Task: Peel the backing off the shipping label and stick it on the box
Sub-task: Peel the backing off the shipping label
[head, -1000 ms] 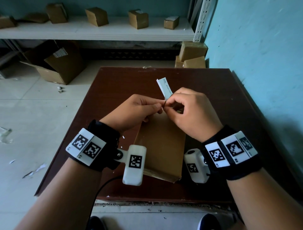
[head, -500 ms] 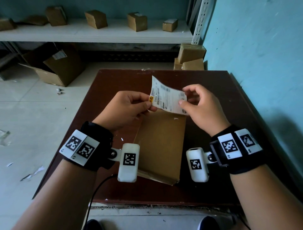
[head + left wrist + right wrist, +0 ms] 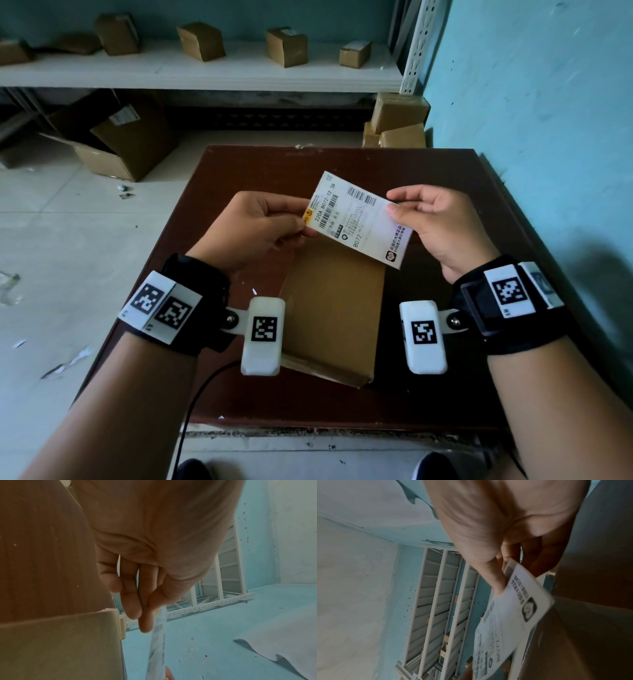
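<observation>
Label (image 3: pixel 358 219) held printed side up w/ both hands, above far end of box (image 3: pixel 334 308), tilted. Left hand (image 3: pixel 255 228) pinches its left edge btwn thumb & fingers; right hand (image 3: pixel 435 222) pinches right edge, thumb on top. Box lies flat on table (image 3: pixel 445 192), between the wrists. Can't tell if backing is off. Small boxes (image 3: pixel 286 46) on shelf (image 3: pixel 191 73) behind.

A box (image 3: pixel 334 301) lies flat on the tabletop (image 3: pixel 445 192), near its front edge. Above the box's far end, a shipping label (image 3: pixel 359 219) is held between the left hand (image 3: pixel 260 226) and the right hand (image 3: pixel 442 226) (one at each side). Behind the tabletop, a shelf (image 3: pixel 171 73) carries small boxes (image 3: pixel 287 46); an open carton (image 3: pixel 126 140) sits on the floor (image 3: pixel 68 240) to the left.
</observation>
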Available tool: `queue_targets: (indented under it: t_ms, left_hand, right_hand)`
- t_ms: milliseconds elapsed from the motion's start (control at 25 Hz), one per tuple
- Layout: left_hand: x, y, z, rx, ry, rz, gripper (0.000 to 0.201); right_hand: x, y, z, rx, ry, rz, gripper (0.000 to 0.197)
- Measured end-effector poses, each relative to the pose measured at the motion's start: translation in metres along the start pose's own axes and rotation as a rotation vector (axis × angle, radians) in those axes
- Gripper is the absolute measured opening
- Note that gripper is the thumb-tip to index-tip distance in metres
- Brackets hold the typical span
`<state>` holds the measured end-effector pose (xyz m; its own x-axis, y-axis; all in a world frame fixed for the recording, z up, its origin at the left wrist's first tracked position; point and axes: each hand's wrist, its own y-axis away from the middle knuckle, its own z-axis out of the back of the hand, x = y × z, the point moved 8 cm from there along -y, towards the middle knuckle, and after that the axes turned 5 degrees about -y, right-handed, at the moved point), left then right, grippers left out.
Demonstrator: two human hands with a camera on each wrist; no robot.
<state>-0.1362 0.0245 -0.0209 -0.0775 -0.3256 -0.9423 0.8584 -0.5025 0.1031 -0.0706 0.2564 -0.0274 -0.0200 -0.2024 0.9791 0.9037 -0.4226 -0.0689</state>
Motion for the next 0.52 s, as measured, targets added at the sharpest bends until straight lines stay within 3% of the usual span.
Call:
queue_targets:
  t_ms: [200,520]
  left_hand:
    - [0.004,-0.001,0.016,-0.18,0.023,0.017,0.029]
    - [0.004,-0.001,0.018,-0.225,0.045,0.03,0.029]
  right_hand:
    - [-0.004,0.002,0.0,0.03,-0.009,-0.087,0.012]
    - [-0.006,0.002,0.0,0.034,0.04,-0.112,0.006]
